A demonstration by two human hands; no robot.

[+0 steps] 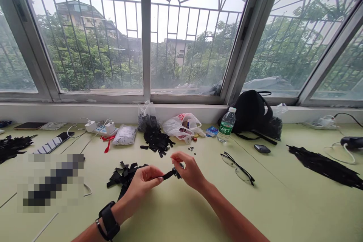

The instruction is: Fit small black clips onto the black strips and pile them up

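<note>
Head view: black strip [169, 175] pointing right, between left hand [146, 181] and right hand [190, 171]

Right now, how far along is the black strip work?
Looks done: a long gathered bundle of black strips, far right. In hand: left hand and right hand pinch one black strip. Remaining: loose black strips, heaped and beside the left hand.

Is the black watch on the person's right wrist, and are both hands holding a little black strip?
Not quite: the black watch is on the left wrist, not the right, as the head view shows. The left hand and right hand do hold the little black strip.
</note>
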